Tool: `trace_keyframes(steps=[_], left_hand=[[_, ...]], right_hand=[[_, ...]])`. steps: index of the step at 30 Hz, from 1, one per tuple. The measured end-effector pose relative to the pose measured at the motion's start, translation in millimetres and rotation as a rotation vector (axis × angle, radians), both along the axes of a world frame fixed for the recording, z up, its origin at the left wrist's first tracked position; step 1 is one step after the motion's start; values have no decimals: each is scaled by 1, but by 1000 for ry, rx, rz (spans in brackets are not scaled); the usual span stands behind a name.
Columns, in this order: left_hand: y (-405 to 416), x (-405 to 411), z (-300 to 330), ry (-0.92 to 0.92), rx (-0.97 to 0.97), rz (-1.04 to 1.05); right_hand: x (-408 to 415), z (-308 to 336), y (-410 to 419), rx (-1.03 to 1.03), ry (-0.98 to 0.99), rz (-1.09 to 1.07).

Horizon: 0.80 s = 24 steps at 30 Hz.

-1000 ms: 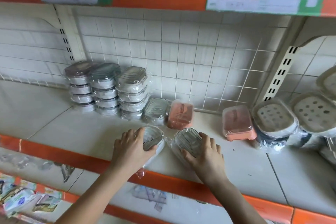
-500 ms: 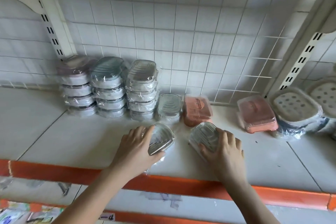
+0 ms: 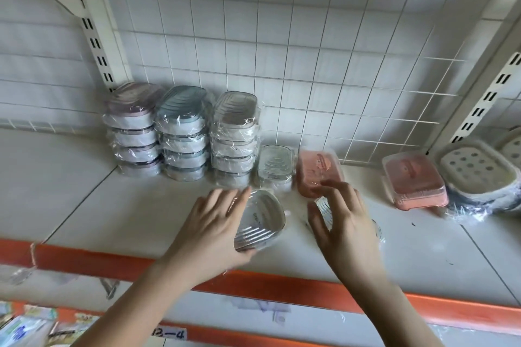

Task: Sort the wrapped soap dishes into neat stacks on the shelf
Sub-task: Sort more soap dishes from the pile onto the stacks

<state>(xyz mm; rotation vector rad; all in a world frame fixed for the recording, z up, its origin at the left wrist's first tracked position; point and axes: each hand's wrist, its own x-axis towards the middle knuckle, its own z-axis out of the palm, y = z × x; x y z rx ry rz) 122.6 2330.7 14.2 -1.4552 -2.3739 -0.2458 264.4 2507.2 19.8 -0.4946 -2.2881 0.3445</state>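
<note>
A white shop shelf (image 3: 84, 205) with an orange front edge runs across in front of a white wire grid (image 3: 310, 65) that backs it.

The person's left hand (image 3: 214, 222) grips a wrapped soap dish (image 3: 260, 222), tilted on its edge, with the fingers spread along its far side and the thumb under its near end. The right hand (image 3: 342, 217) lies with curled fingers over a second wrapped dish (image 3: 324, 207), which is mostly hidden beneath the palm; a bit of crinkled wrap shows past the wrist side. The two hands are close together, near the front of the shelf.

Just beyond the left hand's fingertips stands a single wrapped clear dish (image 3: 275, 166), and touching that on its left is a stack of clear dishes (image 3: 235, 138). Further left stand a stack of blue-topped dishes (image 3: 183, 132) and, against the slotted upright, a stack of pink-topped dishes (image 3: 132, 129); the three stacks sit side by side at the back.

Just beyond the right hand's fingertips lies a pink soap box (image 3: 318, 172) in wrap. Well off to the right of that hand sits another pink box (image 3: 413, 183), and beside it a pile of cream dishes with holes (image 3: 476, 175) in loose wrap.
</note>
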Motion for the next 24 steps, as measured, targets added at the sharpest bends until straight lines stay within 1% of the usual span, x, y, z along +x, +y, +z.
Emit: trace_keyframes(steps=[5,7,10,12,15,17,19,21,22,24], left_hand=[[-9,2,18,146,17,-185],[-8,1,24,179,23,-241],[-4,-1,29,223,33,-277],[0,-3,32,243,43,-285],[9,-6,31,265,89,-259],[16,-6,28,245,166,-192],[25,-3,26,196,277,-109],[36,2,26,97,385,-61],[41,5,26,17,434,-56],[52,8,24,-206,532,-73]], right_hand=[[-24,17,6,-181,-127,308],[-28,21,10,-299,-193,400],[-28,27,12,-508,-273,528],[-27,28,13,-595,-281,587],[-23,28,15,-765,-193,599],[-22,26,20,-826,-102,519],[-21,23,25,-915,31,443],[-21,20,31,-1058,176,391],[-21,22,32,-1142,248,385],[-25,24,34,-1319,386,384]])
